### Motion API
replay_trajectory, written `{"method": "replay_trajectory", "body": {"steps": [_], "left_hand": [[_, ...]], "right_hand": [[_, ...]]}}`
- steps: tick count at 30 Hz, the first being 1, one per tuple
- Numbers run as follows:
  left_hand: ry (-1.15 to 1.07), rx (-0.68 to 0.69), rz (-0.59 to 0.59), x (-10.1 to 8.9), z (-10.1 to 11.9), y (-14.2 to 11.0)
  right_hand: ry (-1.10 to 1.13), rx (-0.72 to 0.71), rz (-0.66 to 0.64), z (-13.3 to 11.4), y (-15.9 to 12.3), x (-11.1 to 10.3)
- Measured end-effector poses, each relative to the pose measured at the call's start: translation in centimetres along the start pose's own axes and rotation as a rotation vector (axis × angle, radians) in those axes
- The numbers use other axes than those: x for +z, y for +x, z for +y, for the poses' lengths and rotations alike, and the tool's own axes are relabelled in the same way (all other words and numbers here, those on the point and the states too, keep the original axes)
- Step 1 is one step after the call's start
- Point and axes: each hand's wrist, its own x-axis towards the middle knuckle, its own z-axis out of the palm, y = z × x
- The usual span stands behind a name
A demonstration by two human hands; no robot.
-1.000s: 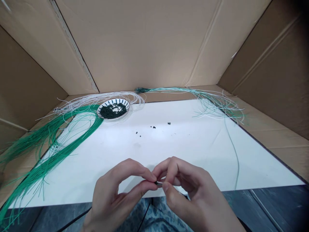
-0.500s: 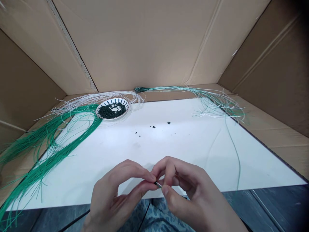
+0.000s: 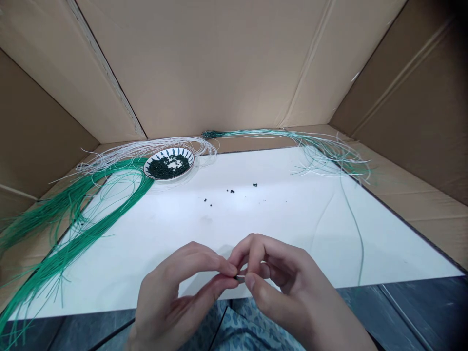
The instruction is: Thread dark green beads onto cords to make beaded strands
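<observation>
Close to the board's front edge, my left hand (image 3: 183,287) pinches a tiny dark piece (image 3: 236,277), bead-like, between thumb and forefinger. Fingertips hide most of it. Facing it, my right hand (image 3: 281,287) has thumb and fingers closed on a thin white cord (image 3: 241,276), whose short end meets the dark piece. Whether the cord passes into the piece I cannot tell. Both hands are held just above the white board (image 3: 175,234). Several similar dark pieces (image 3: 232,191) lie loose on the board beyond my hands.
A striped plate (image 3: 148,170) holds many small dark pieces. Green cords (image 3: 91,234) spread along the left, with white cords (image 3: 146,145) behind. A bundle of green and white cords (image 3: 270,133) lies at the back right. Cardboard walls (image 3: 219,68) enclose the board.
The white cord between my fingertips has turned from slanting to nearly level. My right fingers shifted slightly; my left hand keeps its pinch.
</observation>
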Motion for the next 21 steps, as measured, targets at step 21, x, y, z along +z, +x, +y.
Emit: {"method": "replay_trajectory", "body": {"steps": [21], "left_hand": [[-0.159, -0.028, -0.003, 0.19, -0.43, 0.34]], "right_hand": [[-0.046, 0.077, 0.011, -0.47, -0.16, -0.04]]}}
